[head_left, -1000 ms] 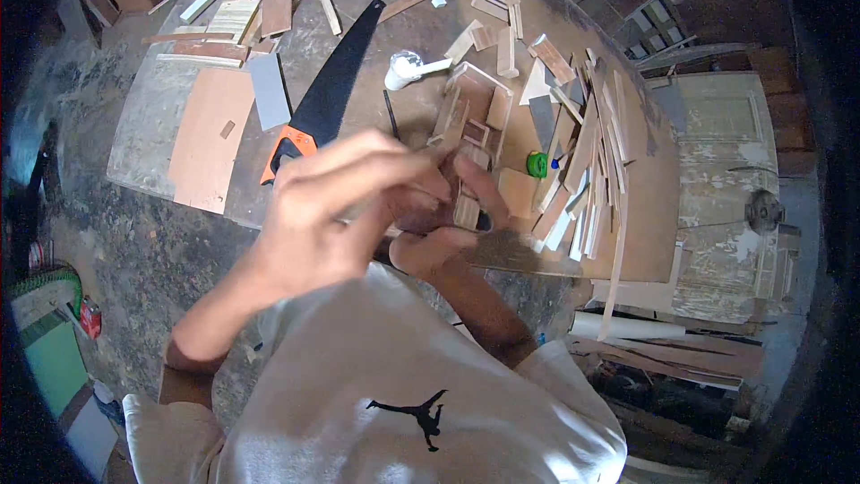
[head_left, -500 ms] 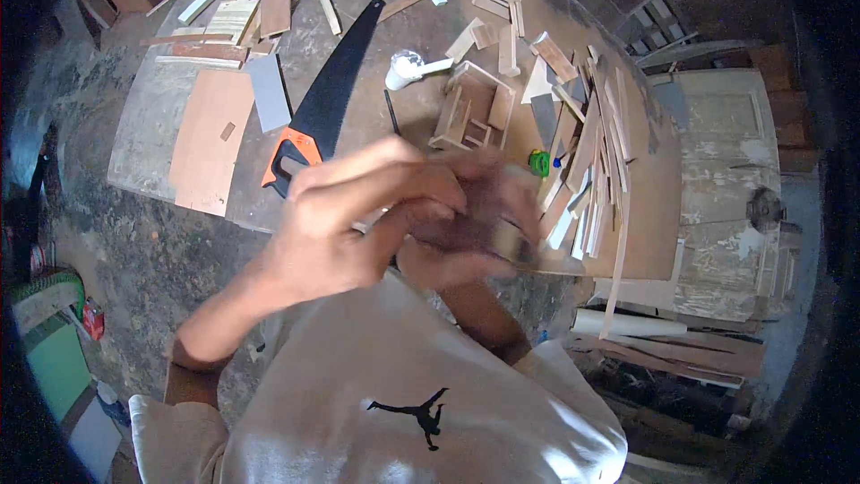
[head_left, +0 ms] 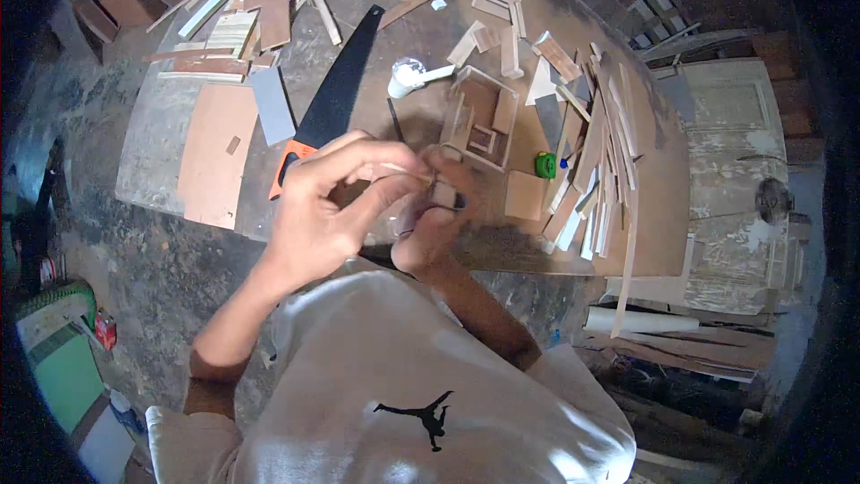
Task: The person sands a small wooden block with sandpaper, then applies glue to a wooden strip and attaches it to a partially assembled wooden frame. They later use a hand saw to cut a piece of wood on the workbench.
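Black saw (head_left: 341, 81) partly behind pinched left hand (head_left: 324, 197), right hand (head_left: 427, 240) holding seemingly wooden block (head_left: 444, 194)

A handsaw (head_left: 339, 81) with a black blade and orange handle lies on the tabletop (head_left: 154, 157) beside a grey rectangular board (head_left: 273, 106). Toward the right, a small green object (head_left: 546, 164), perhaps a tape measure, sits near heaped wooden strips (head_left: 597, 139).
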Demonstrator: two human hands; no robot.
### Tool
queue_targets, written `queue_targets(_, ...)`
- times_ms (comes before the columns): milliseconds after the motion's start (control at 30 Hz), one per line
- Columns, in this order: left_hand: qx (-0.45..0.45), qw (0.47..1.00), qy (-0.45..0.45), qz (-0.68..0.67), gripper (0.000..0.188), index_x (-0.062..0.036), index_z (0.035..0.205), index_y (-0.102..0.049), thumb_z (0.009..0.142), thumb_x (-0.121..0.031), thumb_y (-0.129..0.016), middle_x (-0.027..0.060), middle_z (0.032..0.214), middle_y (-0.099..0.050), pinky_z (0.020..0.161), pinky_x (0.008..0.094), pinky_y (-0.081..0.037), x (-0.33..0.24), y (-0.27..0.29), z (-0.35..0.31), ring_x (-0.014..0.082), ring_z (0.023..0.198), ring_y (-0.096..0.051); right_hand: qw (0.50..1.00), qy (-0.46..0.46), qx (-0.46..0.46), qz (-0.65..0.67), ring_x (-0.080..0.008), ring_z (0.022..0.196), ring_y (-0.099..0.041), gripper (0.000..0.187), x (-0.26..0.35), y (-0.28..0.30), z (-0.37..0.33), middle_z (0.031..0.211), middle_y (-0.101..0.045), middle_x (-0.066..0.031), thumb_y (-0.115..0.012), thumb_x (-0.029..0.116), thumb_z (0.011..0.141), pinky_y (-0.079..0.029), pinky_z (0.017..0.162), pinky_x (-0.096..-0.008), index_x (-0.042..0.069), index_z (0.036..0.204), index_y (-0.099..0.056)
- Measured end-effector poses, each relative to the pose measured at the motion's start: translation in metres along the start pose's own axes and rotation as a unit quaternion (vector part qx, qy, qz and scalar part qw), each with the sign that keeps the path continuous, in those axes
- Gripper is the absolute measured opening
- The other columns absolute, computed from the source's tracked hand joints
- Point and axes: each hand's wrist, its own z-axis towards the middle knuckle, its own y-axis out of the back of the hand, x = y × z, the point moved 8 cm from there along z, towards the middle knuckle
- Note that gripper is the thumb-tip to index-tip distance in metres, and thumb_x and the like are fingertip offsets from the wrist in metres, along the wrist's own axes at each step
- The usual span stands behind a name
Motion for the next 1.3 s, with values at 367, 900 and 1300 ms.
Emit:
queue_targets(367, -0.092, 0.910, 0.220, -0.338, 0.024, 0.0017, 0.115, -0.065, 0.093, -0.010, -0.066, 0.0075, 0.099, -0.070, 0.075, 0.0218, -0.049, 0.071, 0.000, -0.018, 0.0094, 0.082, -0.063, 0.867, -0.384, -0.057, 0.311, -0.0094, 0.069, -0.047, 0.052, -0.024, -0.010, -0.003, 0.099, -0.050, -0.0061, -0.040, 0.051, 0.102, -0.042, 0.057, -0.0244, 0.011, 0.135, -0.039)
queue_targets(900, -0.059, 0.971, 0.157, -0.173, 0.018, 0.0017, 0.110, -0.066, 0.094, -0.005, -0.064, 0.0041, 0.094, -0.069, 0.074, 0.0218, -0.049, 0.054, -0.014, -0.030, 0.0065, 0.081, -0.061, 0.960, -0.249, 0.084, 0.098, -0.0193, 0.089, -0.054, 0.035, 0.016, -0.014, 0.044, 0.103, -0.055, -0.0113, -0.040, 0.029, 0.104, -0.045, 0.082, -0.0331, 0.003, 0.125, -0.049)
queue_targets(1300, 0.000, 0.984, 0.142, -0.111, 0.014, 0.0009, 0.104, -0.068, 0.094, -0.008, -0.065, 0.0023, 0.083, -0.068, 0.069, 0.0221, -0.047, 0.048, -0.012, 0.005, 0.0060, 0.072, -0.058, 0.923, -0.364, 0.055, 0.112, -0.0223, 0.096, -0.050, 0.034, -0.021, -0.013, 0.017, 0.110, -0.047, -0.0149, -0.029, 0.027, 0.108, -0.042, 0.088, -0.0326, 0.000, 0.124, -0.044)
